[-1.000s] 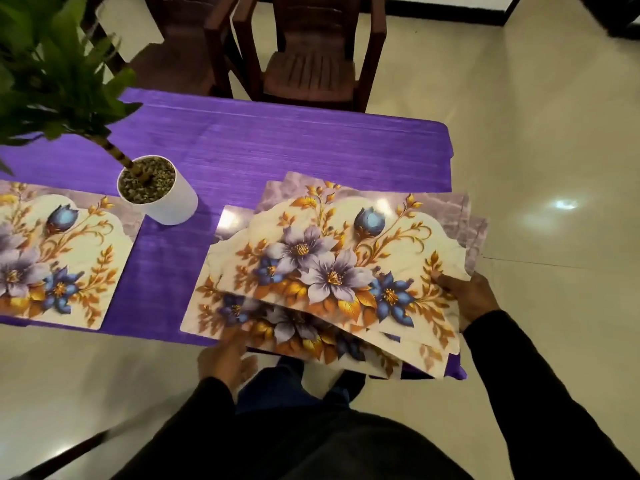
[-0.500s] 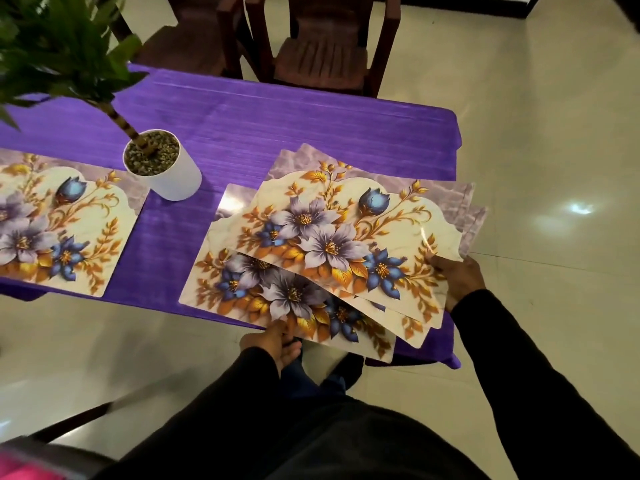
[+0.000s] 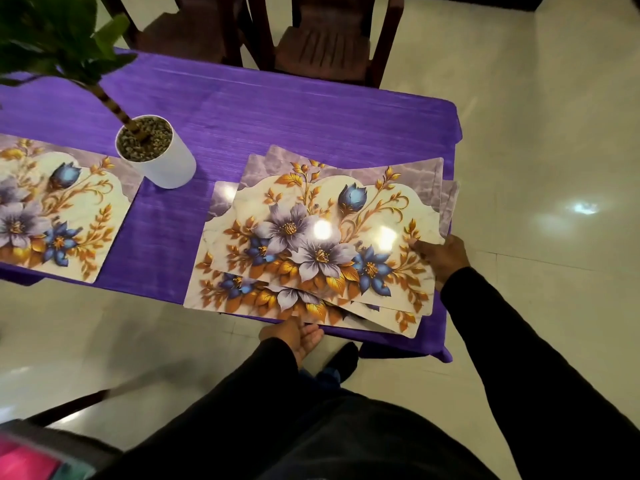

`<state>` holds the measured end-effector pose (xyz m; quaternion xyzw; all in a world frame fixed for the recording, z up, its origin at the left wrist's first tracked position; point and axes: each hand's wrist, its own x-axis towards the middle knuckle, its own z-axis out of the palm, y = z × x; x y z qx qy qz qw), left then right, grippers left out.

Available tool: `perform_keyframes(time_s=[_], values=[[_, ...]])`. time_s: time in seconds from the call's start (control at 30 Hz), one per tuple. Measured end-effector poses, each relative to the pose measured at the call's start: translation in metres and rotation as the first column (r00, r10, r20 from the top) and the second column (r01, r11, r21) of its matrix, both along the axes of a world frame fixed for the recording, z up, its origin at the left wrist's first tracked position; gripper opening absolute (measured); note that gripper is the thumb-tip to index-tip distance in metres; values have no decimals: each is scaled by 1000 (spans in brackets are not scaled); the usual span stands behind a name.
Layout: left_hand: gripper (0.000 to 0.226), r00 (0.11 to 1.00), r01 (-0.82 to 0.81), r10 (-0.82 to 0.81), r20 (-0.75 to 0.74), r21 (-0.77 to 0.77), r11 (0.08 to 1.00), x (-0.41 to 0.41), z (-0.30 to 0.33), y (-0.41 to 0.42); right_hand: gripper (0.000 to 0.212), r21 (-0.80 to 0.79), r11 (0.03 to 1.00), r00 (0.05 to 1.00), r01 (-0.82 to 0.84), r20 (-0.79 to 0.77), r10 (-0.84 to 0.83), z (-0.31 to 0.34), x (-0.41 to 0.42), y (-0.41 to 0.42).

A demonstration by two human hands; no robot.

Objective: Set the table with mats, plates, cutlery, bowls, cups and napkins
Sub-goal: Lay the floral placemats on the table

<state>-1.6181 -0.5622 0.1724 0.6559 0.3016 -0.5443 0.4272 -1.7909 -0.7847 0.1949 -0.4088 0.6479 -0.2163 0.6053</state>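
Since a moment ago, the fanned stack of mats (image 3: 322,244) has come down lower and lies flatter on the purple table (image 3: 277,109), and the left hand (image 3: 294,336) has slid up to the stack's near edge.

One mat (image 3: 59,209) already lies flat at the left, just beside the white plant pot (image 3: 156,150). The stack sits at the right end of the table, with its near edge poking out past the table edge.

What could go wrong? The mats look shiny and slippery. If only the top one is pulled, the ones under it may slide off onto the floor (image 3: 554,133). A wide swing to the left could also bump the pot and tip it.

The right hand (image 3: 443,259) pinches the right edge of the top mats, thumb on top, other fingers hidden below. The left hand is half open, fingers loosely curled under the near edge; I cannot tell if it grips anything.
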Motion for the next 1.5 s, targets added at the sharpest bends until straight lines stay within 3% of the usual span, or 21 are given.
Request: perform_keyframes(time_s=[0.37, 0.6, 0.8, 0.9, 0.97, 1.1, 1.17, 1.27, 1.4, 1.5], values=[[21, 999, 16, -18, 40, 44, 999, -2, -7, 3, 23, -22, 1000, 1000, -21, -3, 21, 1, -4, -4], [22, 974, 91, -119, 195, 143, 985, 12, -17, 14, 44, -18, 1000, 1000, -4, -24, 3, -12, -7, -1], [26, 827, -19, -122, 548, 244, 970, 73, -30, 41, 49, 16, 999, 998, 34, -47, -34, -26, -10, 14], [43, 656, 145, -400, 640, 412, 899, 106, -19, 45, 48, -11, 1000, 990, 16, -137, -17, -23, -5, 19], [48, 577, 137, -421, 700, 424, 895, 120, -16, 46, 46, -30, 999, 981, -13, -195, 7, -21, -2, 20], [56, 588, 86, -327, 739, 346, 934, 134, -24, 53, 51, -34, 996, 948, -85, -311, 70, -19, 7, 25], [63, 632, -8, -195, 750, 258, 966, 140, -26, 54, 53, -27, 996, 940, -79, -335, 66, -19, 10, 27], [66, 627, -75, -93, 774, 179, 981, 146, -27, 54, 52, -33, 995, 928, -93, -365, 75, -18, 13, 30], [64, 476, 72, -327, 816, 334, 940, 152, -34, 54, 52, -50, 995, 923, -89, -380, 63, -14, 15, 36], [55, 465, 124, -414, 783, 406, 905, 158, -35, 52, 52, -40, 996, 911, -79, -408, 56, -11, 19, 39]])
